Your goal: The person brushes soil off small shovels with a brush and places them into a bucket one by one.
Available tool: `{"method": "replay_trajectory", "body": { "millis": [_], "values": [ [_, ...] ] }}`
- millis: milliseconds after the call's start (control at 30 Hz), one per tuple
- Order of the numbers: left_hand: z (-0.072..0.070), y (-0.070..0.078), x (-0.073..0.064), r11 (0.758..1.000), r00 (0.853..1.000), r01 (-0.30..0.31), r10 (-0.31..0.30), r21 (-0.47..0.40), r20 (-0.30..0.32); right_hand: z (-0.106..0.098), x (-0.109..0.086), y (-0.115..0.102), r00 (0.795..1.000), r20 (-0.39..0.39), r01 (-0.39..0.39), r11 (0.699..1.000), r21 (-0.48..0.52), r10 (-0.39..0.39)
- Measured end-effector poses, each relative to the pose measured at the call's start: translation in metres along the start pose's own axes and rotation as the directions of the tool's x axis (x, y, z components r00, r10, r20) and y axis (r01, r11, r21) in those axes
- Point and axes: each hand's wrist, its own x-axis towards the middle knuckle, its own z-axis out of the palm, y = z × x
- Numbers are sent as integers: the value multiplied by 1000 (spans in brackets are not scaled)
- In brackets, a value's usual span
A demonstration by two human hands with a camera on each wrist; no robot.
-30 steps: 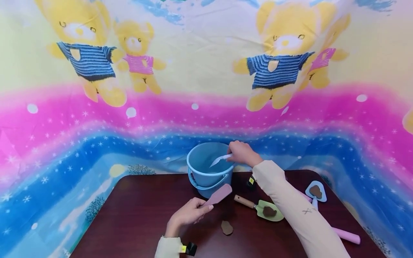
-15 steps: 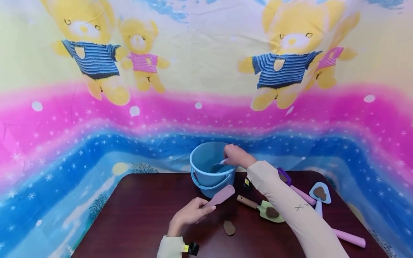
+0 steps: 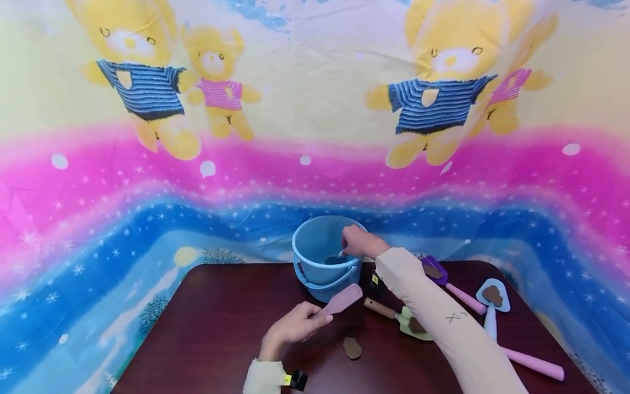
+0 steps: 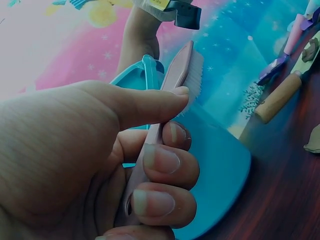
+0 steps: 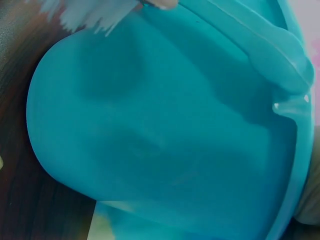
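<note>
My left hand (image 3: 295, 328) grips a pink scrub brush (image 3: 344, 299) by its handle, in front of the light blue bucket (image 3: 315, 278). The left wrist view shows its white bristles (image 4: 196, 75) facing away from the palm, and the thumb lying along its back. My right hand (image 3: 363, 242) reaches over the bucket's right rim and holds a small pale trowel. That trowel's blade (image 3: 336, 260) is low inside the bucket, mostly in shadow. The bucket's outer wall (image 5: 150, 140) fills the right wrist view, which leaves the right fingers out of sight.
A brown clay-like lump (image 3: 352, 348) lies on the dark table (image 3: 211, 334). To the right are a green trowel (image 3: 410, 327) with a wooden handle, a purple shovel (image 3: 445, 273), a light blue shovel (image 3: 503, 298) and a pink handle (image 3: 536, 364). Brown lumps sit on the blades.
My right hand has lowered slightly at the bucket's rim, and the trowel has gone deeper inside. The left hand still holds the brush in nearly the same place. The head view has shifted slightly.
</note>
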Motion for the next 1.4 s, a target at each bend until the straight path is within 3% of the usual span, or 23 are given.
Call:
{"method": "replay_trajectory", "body": {
  "millis": [800, 1100, 1267, 1400],
  "values": [
    [2, 2, 1, 1000, 1000, -17, 17, 20, 6, -6, -8, -2, 995, 60, -73, 997, -27, 75],
    [1, 1, 0, 999, 1000, -23, 23, 27, 9, -12, -10, -1, 998, 57, -36, 999, 11, 35],
    [0, 1, 0, 999, 1000, -20, 20, 43, 3, -28, -15, 5, 999, -33, 23, 995, 100, -20],
    [-1, 1, 0, 998, 1000, -23, 23, 55, -2, -50, -27, 15, 983, -179, 74, 985, 156, -46]
  ]
}}
